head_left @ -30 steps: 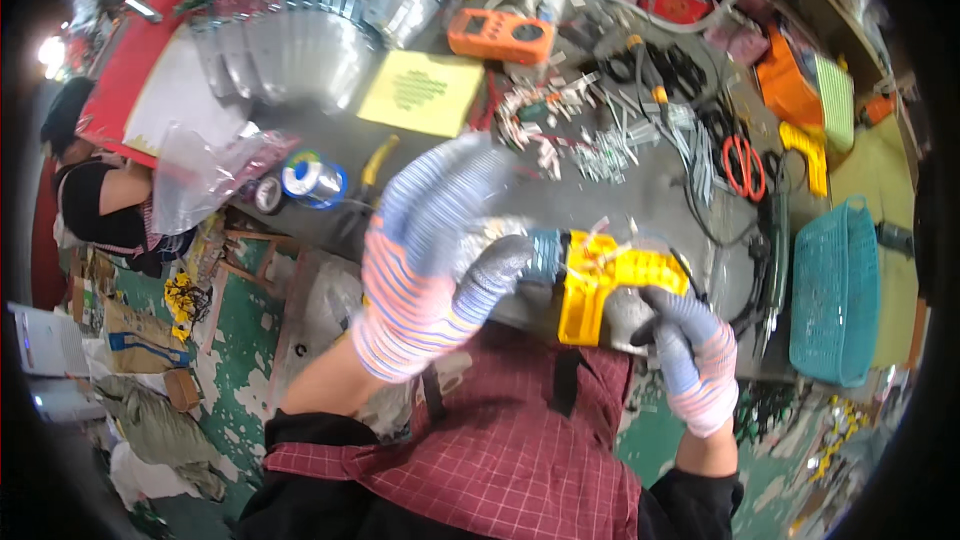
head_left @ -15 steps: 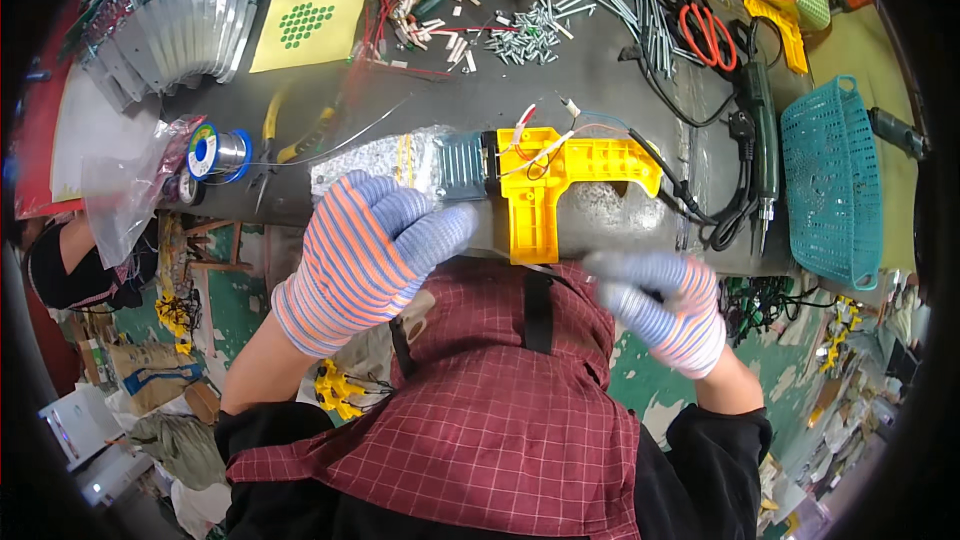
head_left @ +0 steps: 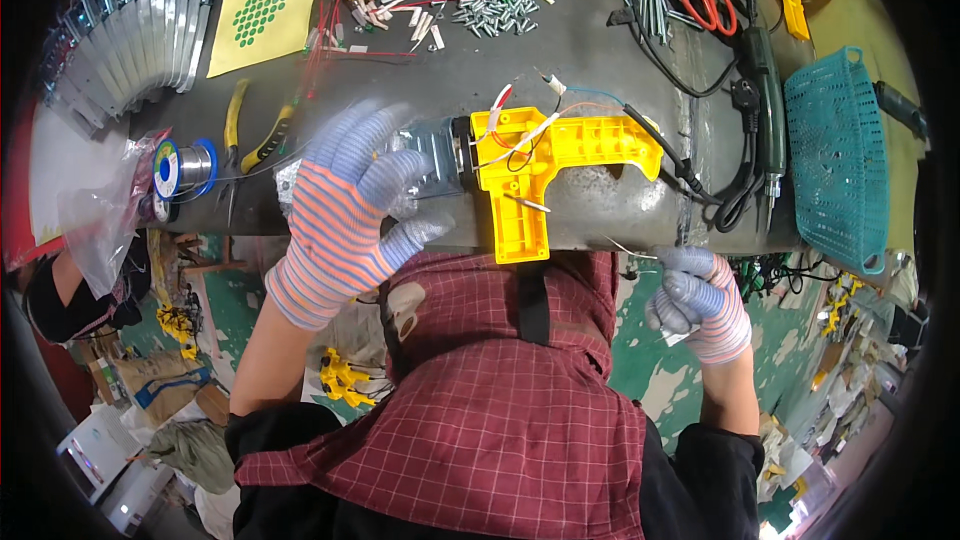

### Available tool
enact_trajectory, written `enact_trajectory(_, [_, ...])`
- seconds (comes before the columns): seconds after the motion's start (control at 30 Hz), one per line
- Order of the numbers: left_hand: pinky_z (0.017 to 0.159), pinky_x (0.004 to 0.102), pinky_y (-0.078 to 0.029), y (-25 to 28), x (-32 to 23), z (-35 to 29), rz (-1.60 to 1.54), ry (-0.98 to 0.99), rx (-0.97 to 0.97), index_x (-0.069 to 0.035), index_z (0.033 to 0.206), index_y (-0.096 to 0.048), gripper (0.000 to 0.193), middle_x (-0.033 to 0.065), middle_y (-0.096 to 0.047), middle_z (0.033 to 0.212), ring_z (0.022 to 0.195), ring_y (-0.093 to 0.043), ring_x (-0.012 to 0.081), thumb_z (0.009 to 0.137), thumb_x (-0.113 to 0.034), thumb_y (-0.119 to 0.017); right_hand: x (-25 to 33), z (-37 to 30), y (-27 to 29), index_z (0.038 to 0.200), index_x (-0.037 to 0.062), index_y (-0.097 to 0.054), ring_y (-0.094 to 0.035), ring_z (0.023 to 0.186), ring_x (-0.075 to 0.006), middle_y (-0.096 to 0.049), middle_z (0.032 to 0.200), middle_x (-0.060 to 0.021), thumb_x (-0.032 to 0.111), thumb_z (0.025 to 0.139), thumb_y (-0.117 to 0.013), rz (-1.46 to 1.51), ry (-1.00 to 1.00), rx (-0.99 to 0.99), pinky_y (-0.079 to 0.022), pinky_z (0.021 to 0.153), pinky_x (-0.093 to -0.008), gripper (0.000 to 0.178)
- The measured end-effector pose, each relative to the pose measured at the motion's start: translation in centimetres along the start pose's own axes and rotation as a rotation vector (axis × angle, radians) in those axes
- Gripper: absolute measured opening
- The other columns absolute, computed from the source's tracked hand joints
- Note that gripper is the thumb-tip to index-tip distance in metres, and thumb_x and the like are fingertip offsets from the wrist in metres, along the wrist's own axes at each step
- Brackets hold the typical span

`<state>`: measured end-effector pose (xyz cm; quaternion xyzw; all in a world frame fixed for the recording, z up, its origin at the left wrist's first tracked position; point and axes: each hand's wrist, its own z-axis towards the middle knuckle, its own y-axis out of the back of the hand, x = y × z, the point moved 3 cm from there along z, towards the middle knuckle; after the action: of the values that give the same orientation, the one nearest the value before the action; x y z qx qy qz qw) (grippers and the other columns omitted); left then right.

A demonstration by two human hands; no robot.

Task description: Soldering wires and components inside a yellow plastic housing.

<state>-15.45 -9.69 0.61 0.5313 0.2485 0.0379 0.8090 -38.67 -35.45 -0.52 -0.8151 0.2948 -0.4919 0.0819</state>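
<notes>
Left hand [head_left: 352,202] loosely spread, seemingly empty, you're apparently readying the tool [head_left: 641,255] pinched in your right hand [head_left: 700,302]. The shell [head_left: 525,181] is lying between them, its wires [head_left: 541,130] likely calling for care next.

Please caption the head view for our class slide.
Gloved left hand beside a yellow housing with wires on a bench; right hand holding a thin item.

Gloved left hand [head_left: 345,205], fingers spread, gloved right hand [head_left: 702,305], fingers curled
</notes>
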Motion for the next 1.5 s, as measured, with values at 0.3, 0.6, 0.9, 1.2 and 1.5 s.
enact_trajectory(0.3, [0.089,0.0469,-0.043,-2.0,1.7,-0.5,0.015,-0.005,-0.062,-0.014,0.092,-0.052,0.043,0.0155,-0.057,0.12,0.106,-0.055,0.0366,0.065,-0.03,-0.082,1.1,3.4,0.5,0.121,-0.0007,-0.063,-0.028,0.042,-0.0062,-0.038,0.057,0.0052,0.005,0.086,-0.06,0.182,-0.273,-0.078,-0.027,0.043,-0.0224,0.036])
enact_trajectory(0.6, [0.089,0.0468,-0.042,-2.2,1.8,-1.9,0.116,-0.126,-0.196,-0.014,0.085,-0.05,0.042,0.0155,-0.058,0.118,0.105,-0.053,0.0353,0.069,-0.036,-0.082,2.5,4.6,-3.0,0.127,-0.0003,-0.06,-0.032,0.042,-0.0085,-0.033,0.053,0.0045,0.013,0.086,-0.063,0.087,-0.426,-0.005,-0.036,0.049,-0.0282,0.044])
enact_trajectory(0.9, [0.082,0.0444,-0.043,-2.1,1.5,-2.8,0.124,-0.175,-0.262,-0.025,0.101,-0.051,0.043,0.0097,-0.057,0.118,0.099,-0.056,0.0319,0.071,-0.032,-0.08,1.5,3.6,-5.0,0.122,0.001,-0.063,-0.044,0.041,-0.0113,-0.05,0.057,0.0001,0.007,0.087,-0.06,0.154,-0.396,-0.056,-0.053,0.055,-0.0296,0.035])
enact_trajectory(1.2, [0.084,0.0442,-0.042,-2.3,1.7,-2.8,0.14,-0.182,-0.288,-0.024,0.094,-0.049,0.039,0.01,-0.057,0.119,0.102,-0.054,0.0325,0.074,-0.039,-0.079,-0.8,2.8,-6.4,0.12,0.0018,-0.063,-0.05,0.045,-0.0078,-0.055,0.059,0.0002,0.01,0.093,-0.059,-0.006,-0.13,-0.181,-0.053,0.055,-0.0291,0.029])
enact_trajectory(1.5, [0.084,0.0446,-0.043,-2.4,1.8,-3.2,0.124,-0.205,-0.269,-0.02,0.085,-0.05,0.038,0.0116,-0.056,0.121,0.103,-0.054,0.0336,0.074,-0.042,-0.079,-0.7,2.9,-6.0,0.122,-0.0005,-0.062,-0.041,0.04,-0.0084,-0.041,0.054,0.0028,0.009,0.091,-0.057,0.265,-0.233,-0.086,-0.052,0.053,-0.0305,0.032])
